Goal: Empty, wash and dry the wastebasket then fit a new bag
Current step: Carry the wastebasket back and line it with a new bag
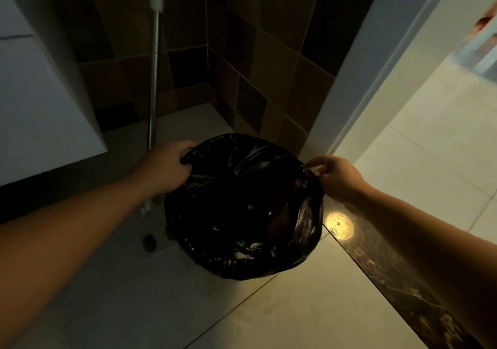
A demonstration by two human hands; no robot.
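One wastebasket (243, 241) on the pale floor (282, 311), lined with one black bag (236, 203) draped over its rim all round. Two hands at that rim, on opposite sides. Left hand (164, 167) at the far-left edge, fingers curled over the plastic and gripping it. Right hand (336, 176) at the right edge, thumb and fingers pinching a small fold of bag. Something brownish inside toward the right, possibly waste, too dim to name.

One metal pole (154, 79) standing just behind the left hand, leaning into the tiled corner, a white clip near its top. One white cabinet (40, 106) close on the left. One floor drain (149, 242) near the basket's lower left. One dark marble threshold strip (398, 276) running diagonally at the right, touching or nearly touching the basket, with one round bright reflection (339, 225) on it. Beyond the strip, lit tile floor through a doorway: open room to the right and toward the viewer; wall tiles tight behind.
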